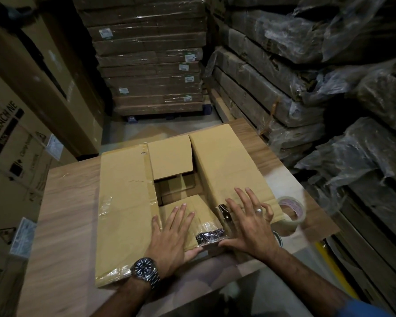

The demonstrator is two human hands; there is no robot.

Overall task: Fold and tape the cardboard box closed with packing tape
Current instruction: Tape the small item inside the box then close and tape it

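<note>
A cardboard box (124, 202) lies in the middle of a wooden bench (64, 202), its top partly folded shut. The long flap on the left (121, 179) lies flat and carries old strips of clear tape along its inner edge. The short far flap (169, 156) is folded down over the opening. The long flap on the right (226, 161) slopes inward and does not meet the left one, so a dark gap (178, 186) shows between them.

The left hand (172, 236) presses flat on the short near flap (199, 209). Its grip is wide, the fingers straight and spread, holding nothing. A watch (145, 269) with a dark face sits on that wrist. The right hand (249, 227) rests on the near end of the right flap, its grip wide too, fingers fanned out, with a ring (258, 210) on one finger. Between the two hands a crumpled scrap of black and clear tape (209, 236) sticks to the box's near edge.

The roll of packing tape (292, 213) stands on the bench just beside the box's near right corner, close to the right hand's little finger; neither hand touches it.

Behind the bench rises a stack of flat cardboard (151, 65). Bundles wrapped in plastic (329, 88) are piled on the right, and large printed cartons (14, 156) stand on the left.
</note>
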